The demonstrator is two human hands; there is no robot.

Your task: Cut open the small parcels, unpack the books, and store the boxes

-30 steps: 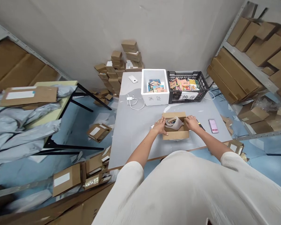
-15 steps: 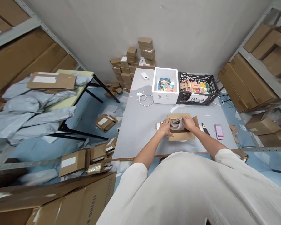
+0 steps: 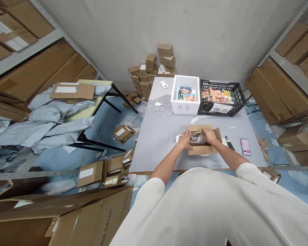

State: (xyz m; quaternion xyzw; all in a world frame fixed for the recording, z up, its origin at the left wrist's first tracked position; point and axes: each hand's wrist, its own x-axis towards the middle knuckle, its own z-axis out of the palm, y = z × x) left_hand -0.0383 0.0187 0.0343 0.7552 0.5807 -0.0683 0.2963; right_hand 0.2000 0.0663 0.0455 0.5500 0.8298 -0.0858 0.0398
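An open cardboard box (image 3: 202,150) lies on the grey table with its flaps spread. My left hand (image 3: 185,140) grips the box's left side, thumb toward the near edge. Over the right part of the opening, my right hand (image 3: 208,135) is closed, its fingers pinching pale wrapping (image 3: 199,139) inside. Whether the wrapping is paper or plastic I cannot tell. Thin, book-like items show beside it, partly hidden by the fingers. A black and yellow utility knife (image 3: 229,143) and a phone (image 3: 245,146) lie to the right of the box.
Behind the box stand a white foam bin (image 3: 185,108) and a black crate (image 3: 220,111), both with booklets inside. A charger cable (image 3: 164,114) lies at left on the table (image 3: 154,147). Cartons (image 3: 91,172) litter the floor, and grey parcels (image 3: 51,112) cover a side table.
The view has swung slightly left, so everything appears farther right. Both hands stay at the box, with my right hand still on the wrapping.
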